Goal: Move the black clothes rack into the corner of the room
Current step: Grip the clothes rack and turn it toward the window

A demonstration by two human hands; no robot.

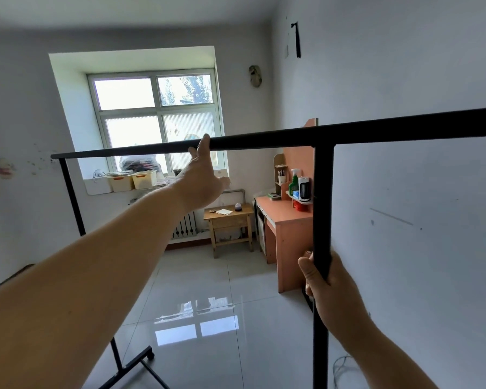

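Tiled floor (208,279) with rack (264,140), desk (289,228), table (230,220)

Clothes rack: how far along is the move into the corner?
Done: right hand has a grip on the upright of the clothes rack. In hand: left hand reaches the top bar; its hold is unclear. Left: the move; the wheeled base stands on open floor, not in a corner.

The black clothes rack (292,137) stands upright on the tiled floor (208,276), its thin top bar running from far left to near right and jutting past the near right post. The far left post ends in a wheeled foot.
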